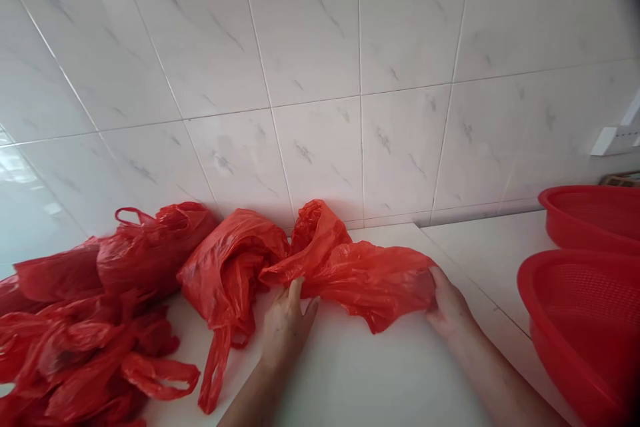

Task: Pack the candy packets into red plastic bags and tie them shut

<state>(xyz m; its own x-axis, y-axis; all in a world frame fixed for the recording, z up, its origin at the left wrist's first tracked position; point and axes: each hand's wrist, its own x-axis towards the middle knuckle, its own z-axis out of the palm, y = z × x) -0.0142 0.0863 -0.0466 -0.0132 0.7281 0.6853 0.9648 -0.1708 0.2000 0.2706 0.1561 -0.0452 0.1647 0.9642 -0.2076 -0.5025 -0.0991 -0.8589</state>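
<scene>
A red plastic bag (pixel 360 273) lies crumpled on the white counter (pixel 360 373) against the tiled wall. My left hand (pixel 287 323) pinches the bag's left end with thumb and fingers closed on the plastic. My right hand (pixel 450 307) grips the bag's right end, its fingers curled into the film. The bag is stretched between the two hands. Another red bag (pixel 227 277) lies just left of my left hand, its handle hanging toward the counter's front.
A heap of several red plastic bags (pixel 85 327) covers the counter at the left. Two red plastic strainer baskets (pixel 585 320) sit at the right, one behind the other. A white wall socket (pixel 617 137) is on the tiles at the far right.
</scene>
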